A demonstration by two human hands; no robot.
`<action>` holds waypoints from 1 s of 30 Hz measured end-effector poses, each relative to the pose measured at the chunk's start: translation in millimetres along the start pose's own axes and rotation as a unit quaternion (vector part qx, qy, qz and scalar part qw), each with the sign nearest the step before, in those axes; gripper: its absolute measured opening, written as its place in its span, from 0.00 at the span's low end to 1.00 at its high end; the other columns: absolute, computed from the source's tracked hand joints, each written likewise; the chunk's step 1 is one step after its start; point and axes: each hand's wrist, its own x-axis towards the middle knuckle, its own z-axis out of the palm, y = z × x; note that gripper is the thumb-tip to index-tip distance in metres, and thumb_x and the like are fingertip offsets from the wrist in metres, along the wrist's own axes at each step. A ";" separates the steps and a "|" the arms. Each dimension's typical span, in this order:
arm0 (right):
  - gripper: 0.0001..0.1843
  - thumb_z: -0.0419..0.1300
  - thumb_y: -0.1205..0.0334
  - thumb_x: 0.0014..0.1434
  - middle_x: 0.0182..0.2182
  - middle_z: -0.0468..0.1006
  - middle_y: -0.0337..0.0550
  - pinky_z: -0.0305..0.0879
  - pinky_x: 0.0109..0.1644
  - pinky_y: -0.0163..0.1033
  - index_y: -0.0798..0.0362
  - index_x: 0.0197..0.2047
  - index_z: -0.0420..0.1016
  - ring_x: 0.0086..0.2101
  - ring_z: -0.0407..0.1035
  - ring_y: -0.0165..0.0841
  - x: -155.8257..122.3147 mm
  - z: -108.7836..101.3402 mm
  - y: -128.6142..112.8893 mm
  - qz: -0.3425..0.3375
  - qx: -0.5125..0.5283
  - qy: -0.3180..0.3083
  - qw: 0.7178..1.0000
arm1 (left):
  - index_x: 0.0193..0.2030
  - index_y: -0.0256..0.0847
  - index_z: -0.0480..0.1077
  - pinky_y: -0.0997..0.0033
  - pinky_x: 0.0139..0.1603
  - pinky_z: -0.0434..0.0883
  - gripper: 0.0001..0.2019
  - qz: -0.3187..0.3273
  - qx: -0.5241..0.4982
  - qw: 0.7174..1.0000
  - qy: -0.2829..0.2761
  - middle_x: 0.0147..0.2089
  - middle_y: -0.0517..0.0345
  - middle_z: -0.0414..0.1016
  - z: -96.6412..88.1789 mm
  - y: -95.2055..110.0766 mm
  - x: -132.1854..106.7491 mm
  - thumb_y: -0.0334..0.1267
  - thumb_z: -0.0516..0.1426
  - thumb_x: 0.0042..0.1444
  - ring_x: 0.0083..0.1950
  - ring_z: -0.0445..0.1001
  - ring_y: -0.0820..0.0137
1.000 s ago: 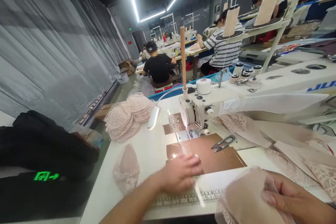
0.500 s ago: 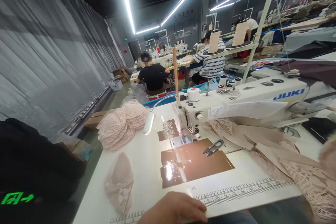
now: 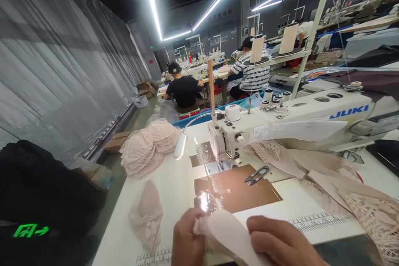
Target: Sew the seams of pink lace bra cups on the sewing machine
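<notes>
Both hands meet at the near edge of the white sewing table point(image 3: 174, 187). My left hand point(image 3: 187, 241) and my right hand point(image 3: 279, 243) are closed on a pale beige fabric piece point(image 3: 226, 232), pinching it from either side. Just beyond them lies a shiny brown plate point(image 3: 232, 189) under the needle of the white JUKI sewing machine point(image 3: 296, 118). Thread snips point(image 3: 257, 174) rest on that plate.
A single lace cup point(image 3: 146, 214) lies to the left of my hands, with a heap of lace cups point(image 3: 149, 145) at the far left corner. More lace and beige fabric point(image 3: 349, 189) is piled at the right. Other people sit at machines behind. Dark cloth point(image 3: 40, 191) is at the left.
My right hand has come back into view from the right and joined the left at the table edge. Both now grip the pale fabric piece; half a second ago only the left showed.
</notes>
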 end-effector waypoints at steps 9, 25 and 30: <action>0.08 0.60 0.63 0.54 0.32 0.74 0.42 0.65 0.37 0.38 0.50 0.27 0.62 0.34 0.69 0.35 15.9 3.8 20.4 0.195 0.194 -0.020 0.961 | 0.48 0.36 0.72 0.71 0.28 0.67 0.28 -0.187 -0.212 0.911 -0.299 0.26 0.53 0.71 -16.3 15.3 -9.1 0.59 0.56 0.53 0.25 0.69 0.69; 0.17 0.70 0.60 0.47 0.31 0.77 0.41 0.65 0.39 0.37 0.56 0.41 0.77 0.34 0.71 0.34 27.7 28.9 34.2 0.357 0.607 -0.196 0.682 | 0.68 0.38 0.51 0.56 0.59 0.61 0.52 -0.175 -0.355 0.841 -0.369 0.60 0.40 0.64 2.6 3.4 41.0 0.56 0.67 0.39 0.61 0.63 0.52; 0.14 0.68 0.58 0.49 0.28 0.75 0.39 0.66 0.39 0.37 0.56 0.36 0.75 0.34 0.70 0.35 23.3 26.7 44.3 0.357 0.515 -0.188 0.756 | 0.45 0.31 0.72 0.71 0.39 0.67 0.27 -0.226 -0.328 0.855 -0.333 0.35 0.52 0.73 2.6 12.9 56.2 0.49 0.67 0.43 0.35 0.72 0.68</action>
